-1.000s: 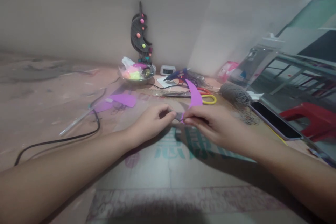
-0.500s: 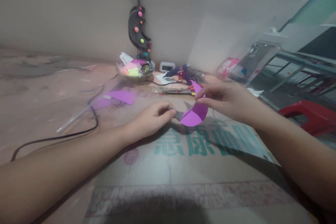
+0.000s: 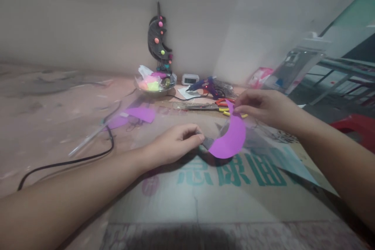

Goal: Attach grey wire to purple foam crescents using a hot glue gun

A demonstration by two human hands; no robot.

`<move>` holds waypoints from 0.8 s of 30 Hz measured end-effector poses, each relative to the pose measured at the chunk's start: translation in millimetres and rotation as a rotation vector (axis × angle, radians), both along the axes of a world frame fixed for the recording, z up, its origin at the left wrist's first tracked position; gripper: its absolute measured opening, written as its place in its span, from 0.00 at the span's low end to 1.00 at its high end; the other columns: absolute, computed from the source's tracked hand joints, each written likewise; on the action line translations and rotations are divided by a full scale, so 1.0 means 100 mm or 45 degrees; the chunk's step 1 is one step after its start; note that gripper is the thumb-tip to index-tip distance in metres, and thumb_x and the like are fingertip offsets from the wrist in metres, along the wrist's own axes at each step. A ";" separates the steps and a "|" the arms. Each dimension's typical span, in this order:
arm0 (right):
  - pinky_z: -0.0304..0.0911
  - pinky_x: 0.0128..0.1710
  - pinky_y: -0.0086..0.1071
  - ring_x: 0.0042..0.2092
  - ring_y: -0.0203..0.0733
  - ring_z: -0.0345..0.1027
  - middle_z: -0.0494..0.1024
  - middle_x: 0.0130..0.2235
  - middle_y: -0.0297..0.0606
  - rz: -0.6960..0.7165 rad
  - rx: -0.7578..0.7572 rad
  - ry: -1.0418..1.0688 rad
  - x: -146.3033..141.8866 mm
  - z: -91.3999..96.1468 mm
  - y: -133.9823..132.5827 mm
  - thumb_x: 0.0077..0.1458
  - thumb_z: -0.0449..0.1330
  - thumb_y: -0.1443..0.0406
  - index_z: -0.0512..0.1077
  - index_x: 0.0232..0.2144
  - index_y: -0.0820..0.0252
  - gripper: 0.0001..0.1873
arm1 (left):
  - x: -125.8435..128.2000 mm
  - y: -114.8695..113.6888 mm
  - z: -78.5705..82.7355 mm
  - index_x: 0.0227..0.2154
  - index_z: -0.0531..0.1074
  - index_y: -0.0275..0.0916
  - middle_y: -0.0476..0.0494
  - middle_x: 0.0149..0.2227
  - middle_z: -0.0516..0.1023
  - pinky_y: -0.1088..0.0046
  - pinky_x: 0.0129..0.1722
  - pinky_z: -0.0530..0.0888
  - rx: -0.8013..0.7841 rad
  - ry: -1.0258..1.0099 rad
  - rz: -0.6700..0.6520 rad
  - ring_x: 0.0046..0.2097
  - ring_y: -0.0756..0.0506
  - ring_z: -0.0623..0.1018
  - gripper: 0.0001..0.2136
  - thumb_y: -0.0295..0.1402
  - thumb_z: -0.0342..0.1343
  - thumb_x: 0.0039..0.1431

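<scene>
A purple crescent-shaped foam piece [image 3: 233, 138] hangs between my two hands above a sheet of cardboard [image 3: 205, 195] printed with teal characters. My left hand [image 3: 175, 144] pinches the crescent's lower tip, where a dark grey piece is attached. My right hand [image 3: 260, 105] pinches the upper tip, further back and to the right. Both hands are closed on the piece.
At the back stand a dark crescent decoration with coloured balls [image 3: 158, 43], a bowl of bright scraps [image 3: 154, 82], a small clock [image 3: 190, 79] and a blue glue gun [image 3: 205, 84]. Scissors [image 3: 225, 103], purple foam offcuts [image 3: 140, 113] and a black cable [image 3: 88, 156] lie around.
My right hand has moved from the lower tip up and to the right along the crescent to its upper tip. The crescent has swung from upright to curving towards me. My left hand stays put.
</scene>
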State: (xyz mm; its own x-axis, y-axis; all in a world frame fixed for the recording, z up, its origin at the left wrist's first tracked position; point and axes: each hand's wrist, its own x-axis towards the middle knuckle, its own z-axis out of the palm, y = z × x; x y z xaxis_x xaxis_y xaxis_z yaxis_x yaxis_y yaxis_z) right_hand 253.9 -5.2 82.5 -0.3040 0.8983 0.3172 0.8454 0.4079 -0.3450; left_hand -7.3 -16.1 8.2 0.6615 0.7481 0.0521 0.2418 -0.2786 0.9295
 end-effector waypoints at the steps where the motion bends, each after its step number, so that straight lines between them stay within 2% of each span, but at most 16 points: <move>1: 0.58 0.28 0.30 0.28 0.36 0.66 0.76 0.28 0.35 -0.017 0.006 0.043 0.00 -0.03 0.02 0.51 0.62 0.57 0.74 0.27 0.58 0.10 | 0.00 0.00 0.00 0.28 0.66 0.37 0.52 0.26 0.63 0.76 0.29 0.60 -0.018 -0.005 -0.013 0.29 0.51 0.64 0.11 0.39 0.49 0.61; 4: 0.56 0.26 0.30 0.26 0.35 0.62 0.73 0.26 0.33 -0.044 0.012 0.187 -0.02 -0.12 0.06 0.51 0.61 0.56 0.72 0.26 0.58 0.11 | -0.01 -0.01 0.02 0.28 0.66 0.37 0.51 0.26 0.64 0.75 0.30 0.61 -0.057 -0.010 -0.063 0.30 0.51 0.64 0.11 0.39 0.49 0.60; 9: 0.54 0.24 0.28 0.25 0.34 0.59 0.69 0.24 0.31 -0.048 -0.162 0.422 -0.08 -0.24 0.09 0.51 0.60 0.58 0.69 0.27 0.58 0.10 | -0.01 -0.04 0.05 0.27 0.65 0.37 0.51 0.27 0.64 0.74 0.31 0.61 -0.150 -0.046 -0.146 0.30 0.50 0.64 0.11 0.39 0.50 0.59; 12: 0.54 0.25 0.27 0.26 0.33 0.59 0.69 0.25 0.31 -0.072 -0.226 0.527 -0.10 -0.24 0.10 0.51 0.61 0.57 0.69 0.28 0.59 0.11 | 0.00 -0.04 0.06 0.27 0.65 0.37 0.51 0.27 0.64 0.74 0.32 0.61 -0.192 -0.081 -0.162 0.30 0.50 0.64 0.11 0.38 0.50 0.59; 16: 0.53 0.26 0.26 0.27 0.32 0.58 0.68 0.25 0.31 -0.096 -0.307 0.536 -0.08 -0.20 0.11 0.49 0.62 0.57 0.68 0.25 0.60 0.13 | 0.00 -0.03 0.05 0.28 0.66 0.37 0.51 0.27 0.65 0.74 0.33 0.61 -0.249 -0.125 -0.175 0.31 0.50 0.64 0.10 0.39 0.51 0.59; 24: 0.45 0.21 0.25 0.22 0.28 0.49 0.60 0.21 0.24 -0.048 -0.517 0.734 0.01 -0.27 0.14 0.50 0.62 0.50 0.64 0.27 0.60 0.20 | -0.02 -0.03 0.02 0.29 0.67 0.37 0.49 0.29 0.65 0.74 0.33 0.63 -0.281 -0.137 -0.200 0.32 0.50 0.65 0.11 0.40 0.51 0.61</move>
